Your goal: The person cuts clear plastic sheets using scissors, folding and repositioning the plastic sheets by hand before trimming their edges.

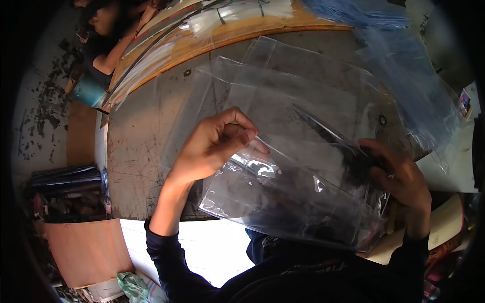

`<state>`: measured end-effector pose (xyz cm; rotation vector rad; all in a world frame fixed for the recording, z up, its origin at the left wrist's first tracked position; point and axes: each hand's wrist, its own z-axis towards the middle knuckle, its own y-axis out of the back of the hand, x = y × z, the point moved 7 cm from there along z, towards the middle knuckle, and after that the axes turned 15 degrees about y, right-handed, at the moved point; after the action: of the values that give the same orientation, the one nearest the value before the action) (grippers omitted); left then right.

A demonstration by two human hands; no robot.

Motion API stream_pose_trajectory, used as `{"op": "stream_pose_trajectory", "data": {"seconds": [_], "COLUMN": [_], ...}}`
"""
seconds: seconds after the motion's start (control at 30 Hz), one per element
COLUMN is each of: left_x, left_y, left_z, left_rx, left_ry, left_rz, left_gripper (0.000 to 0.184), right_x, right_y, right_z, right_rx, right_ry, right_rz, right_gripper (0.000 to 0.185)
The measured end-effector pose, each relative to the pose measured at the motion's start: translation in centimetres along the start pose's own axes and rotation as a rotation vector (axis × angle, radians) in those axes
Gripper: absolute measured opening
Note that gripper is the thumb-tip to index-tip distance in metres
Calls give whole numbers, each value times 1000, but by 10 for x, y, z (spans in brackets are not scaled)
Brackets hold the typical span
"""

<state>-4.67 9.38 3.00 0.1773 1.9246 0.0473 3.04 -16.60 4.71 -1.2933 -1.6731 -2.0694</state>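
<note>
My left hand [212, 146] pinches the upper edge of a clear plastic bag [298, 184] between thumb and fingers. This bag lies close to my body, hangs over the table's near edge and shines with reflections. My right hand [401, 177] is closed around the dark handles of a pair of scissors [321, 124]. The metal blades point up and to the left over the clear plastic and look closed or nearly so. Beyond them, more clear plastic [283, 76] lies spread on the worn grey table [136, 151].
Bluish plastic sheets [404, 76] are heaped along the right side. A wooden board [298, 24] with strips and plastic on it borders the far side. Another person's arm [113, 55] reaches over it at upper left. Dark rolls [65, 177] stand left of the table.
</note>
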Motion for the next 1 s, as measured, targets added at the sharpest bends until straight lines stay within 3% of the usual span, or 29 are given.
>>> {"op": "stream_pose_trajectory", "data": {"seconds": [0.03, 0.1, 0.17, 0.2, 0.33, 0.47, 0.53, 0.63, 0.87, 0.93, 1.0], "left_x": [-3, -12, -15, -14, -6, -10, -18, -18, -11, -11, -8], "left_y": [-1, -9, -11, -10, -5, -3, 0, -4, -9, -11, -8], "left_z": [-1, -3, -8, -9, -11, -16, -22, -23, -16, -15, -15], "left_rx": [-41, -133, -223, -270, -283, -345, -327, -257, -194, -106, -100], "left_ry": [-27, -106, -185, -178, -93, -100, -279, -381, -358, -376, -373], "left_rz": [-6, 121, 263, 360, 424, 423, 2, -18, -294, -349, -319], "left_gripper": [10, 14, 19, 24, 40, 45, 46, 36, 44, 31, 31], "right_x": [-3, 7, 11, 21, 22, 29, 33, 36, 41, 41, 42], "right_y": [0, -7, -25, -25, -25, -24, -30, -38, -35, -34, -32], "right_z": [2, 2, -2, 4, 6, 11, 13, 16, 21, 21, 22], "right_rx": [-15, -17, 30, -12, 41, -67, -60, -48, -134, -150, -175], "right_ry": [-11, 118, -65, 110, 179, 267, 314, 342, 347, 343, 374], "right_rz": [235, 211, 615, 521, 249, -11, -62, -65, -125, -151, -194], "right_gripper": [55, 61, 67, 71, 72, 68, 67, 67, 63, 62, 59]}}
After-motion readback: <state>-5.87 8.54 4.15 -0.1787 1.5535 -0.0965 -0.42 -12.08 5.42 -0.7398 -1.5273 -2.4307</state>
